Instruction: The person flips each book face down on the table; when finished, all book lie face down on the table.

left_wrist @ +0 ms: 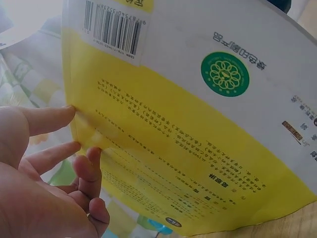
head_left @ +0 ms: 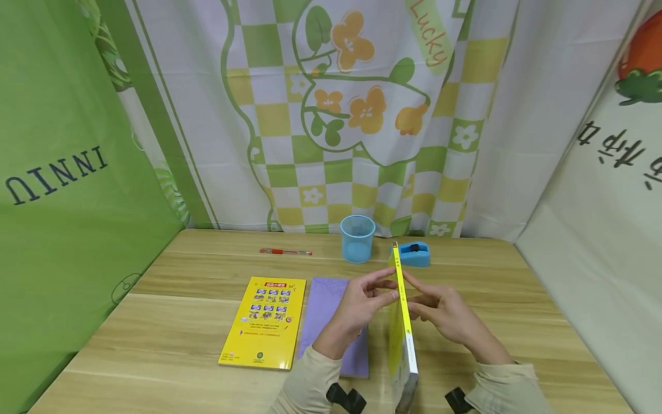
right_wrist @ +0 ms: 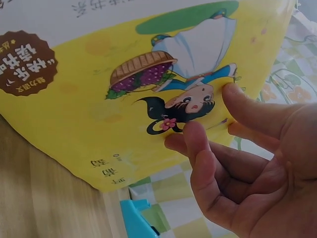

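A yellow-and-white paperback book (head_left: 404, 305) is upright on edge, spine upward, between my two hands. From the left, my left hand (head_left: 359, 305) touches the back cover near the spine with its fingertips (left_wrist: 67, 115). That yellow back cover (left_wrist: 163, 124) carries a barcode and a round green emblem. On the other side, my right hand (head_left: 450, 316) rests its fingertips (right_wrist: 233, 94) against the front cover (right_wrist: 79, 134), which shows a drawn figure and a basket of grapes. Neither hand wraps round the book. Its lower edge is mostly hidden in the head view.
Left of the hands lie a yellow book (head_left: 264, 328) and a purple book (head_left: 323, 310), partly covered by my left arm. Toward the back are a red pen (head_left: 285, 252), a blue mesh pen cup (head_left: 357, 240) and a blue tape dispenser (head_left: 415, 254). Curtains (head_left: 357, 190) enclose the wooden table (head_left: 155, 339).
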A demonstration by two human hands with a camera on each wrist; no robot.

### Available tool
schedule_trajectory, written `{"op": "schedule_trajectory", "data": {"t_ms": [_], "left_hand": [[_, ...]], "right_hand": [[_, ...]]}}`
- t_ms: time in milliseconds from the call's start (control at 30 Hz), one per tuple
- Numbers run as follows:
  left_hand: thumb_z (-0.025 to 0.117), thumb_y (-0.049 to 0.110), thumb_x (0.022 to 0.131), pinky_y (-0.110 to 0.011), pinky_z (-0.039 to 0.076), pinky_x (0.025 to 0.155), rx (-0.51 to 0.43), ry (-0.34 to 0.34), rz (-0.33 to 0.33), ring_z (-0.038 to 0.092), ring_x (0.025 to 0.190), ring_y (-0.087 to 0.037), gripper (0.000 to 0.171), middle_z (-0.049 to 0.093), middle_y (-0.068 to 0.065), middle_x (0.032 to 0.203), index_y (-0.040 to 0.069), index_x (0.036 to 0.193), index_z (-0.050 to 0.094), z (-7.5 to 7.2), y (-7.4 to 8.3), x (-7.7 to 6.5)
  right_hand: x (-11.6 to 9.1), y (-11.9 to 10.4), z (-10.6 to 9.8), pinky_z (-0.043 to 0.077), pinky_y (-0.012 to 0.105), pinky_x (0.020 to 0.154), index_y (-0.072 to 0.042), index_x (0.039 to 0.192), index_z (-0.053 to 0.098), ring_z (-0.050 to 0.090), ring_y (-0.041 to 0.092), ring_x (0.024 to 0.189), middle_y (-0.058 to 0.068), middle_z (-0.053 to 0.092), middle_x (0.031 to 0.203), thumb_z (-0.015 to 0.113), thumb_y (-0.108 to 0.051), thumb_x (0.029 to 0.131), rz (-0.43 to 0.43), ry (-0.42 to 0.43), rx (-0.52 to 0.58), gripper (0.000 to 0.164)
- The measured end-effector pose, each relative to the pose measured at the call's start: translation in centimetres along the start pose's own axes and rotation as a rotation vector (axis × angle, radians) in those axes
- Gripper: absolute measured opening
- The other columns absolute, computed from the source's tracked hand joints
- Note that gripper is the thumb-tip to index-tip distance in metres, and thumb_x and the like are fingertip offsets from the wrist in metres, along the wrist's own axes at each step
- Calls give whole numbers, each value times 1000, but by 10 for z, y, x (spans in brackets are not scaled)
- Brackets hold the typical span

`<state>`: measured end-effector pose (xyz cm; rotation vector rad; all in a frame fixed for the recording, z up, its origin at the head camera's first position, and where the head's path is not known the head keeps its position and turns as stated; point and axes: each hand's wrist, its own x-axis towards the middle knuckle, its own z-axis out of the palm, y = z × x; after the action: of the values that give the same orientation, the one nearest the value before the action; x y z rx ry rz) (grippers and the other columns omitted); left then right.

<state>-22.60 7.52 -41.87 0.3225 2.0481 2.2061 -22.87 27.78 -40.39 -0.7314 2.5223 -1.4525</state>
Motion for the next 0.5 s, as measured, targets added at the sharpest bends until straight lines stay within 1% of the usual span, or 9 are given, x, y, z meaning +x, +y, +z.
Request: {"op": "schedule_trajectory", "data": {"t_ms": [67, 133, 200, 267, 367, 433, 500], "left_hand": [[70, 3, 93, -23, 48, 76, -3, -6, 4, 59, 81, -9, 44, 69, -21, 119, 8, 137, 63, 0, -1, 0], [70, 3, 93, -24, 47, 76, 0, -14, 4, 59, 81, -9, 45, 69, -21, 119, 8, 137, 63, 0, -2, 0], [70, 4, 92, -25, 47, 76, 8, -20, 3, 57, 80, -10, 45, 69, -21, 118, 8, 136, 63, 0, -5, 1], [71, 4, 92, -25, 47, 75, 21, -26, -1, 56, 78, -10, 44, 68, -22, 118, 9, 135, 64, 0, -7, 2], [73, 3, 90, -23, 46, 72, 49, -30, -4, 56, 78, -11, 45, 69, -22, 118, 9, 133, 65, 1, -12, 3], [73, 2, 88, -22, 46, 71, 77, -38, -2, 56, 78, -11, 45, 70, -22, 117, 9, 132, 66, 3, -16, 4], [75, 3, 87, -22, 46, 70, 124, -48, 3, 57, 78, -11, 45, 72, -21, 116, 9, 131, 67, 5, -21, 4]], "right_hand": [[-1, 0, -3, 55, 30, 66, -4, 152, 40, 71, 16, 80, 26, 73, 111, 65, -5, 96, 0, -12, -4, 62], [-3, -1, -7, 54, 29, 65, -4, 153, 40, 70, 14, 78, 23, 74, 108, 65, -10, 97, -25, -30, -6, 61], [-6, -2, -11, 54, 29, 64, -2, 153, 39, 68, 11, 75, 21, 76, 105, 64, -14, 98, -68, -54, 2, 61], [-9, -2, -16, 54, 30, 64, -1, 153, 38, 66, 8, 73, 17, 77, 100, 63, -14, 99, -113, -78, 15, 61], [-13, -3, -24, 55, 31, 63, 0, 153, 36, 66, 9, 72, 12, 78, 97, 63, -12, 99, -153, -108, 38, 61], [-15, -3, -30, 56, 32, 64, 1, 153, 36, 67, 12, 73, 11, 78, 97, 63, -11, 99, -161, -120, 44, 62], [-18, -4, -35, 56, 31, 67, 1, 153, 36, 68, 14, 75, 13, 77, 100, 63, -12, 99, -147, -129, 46, 62]]}}
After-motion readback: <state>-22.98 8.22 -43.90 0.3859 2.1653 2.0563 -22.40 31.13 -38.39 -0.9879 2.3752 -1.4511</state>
